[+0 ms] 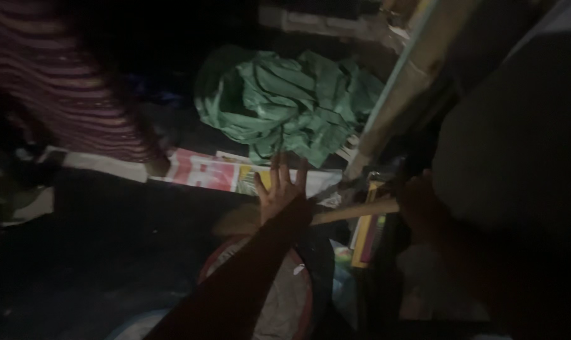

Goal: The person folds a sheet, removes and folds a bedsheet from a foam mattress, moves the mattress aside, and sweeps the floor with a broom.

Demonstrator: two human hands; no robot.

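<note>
The scene is very dark. My left hand (pixel 282 189) is stretched forward with its fingers spread and holds nothing; it hovers over the edge of a coloured printed sheet (pixel 203 171) lying flat. My right hand (pixel 421 204), barely lit, is closed around the end of a pale wooden handle (pixel 354 211) that runs leftward behind my left wrist. What is on the handle's far end is too dark to tell.
A crumpled green cloth (pixel 291 104) lies beyond the sheet. A thick bamboo pole (pixel 411 82) leans diagonally at the right. Another person in a striped garment (pixel 65 82) is at the upper left. A round red-rimmed container (pixel 307 302) sits under my left forearm.
</note>
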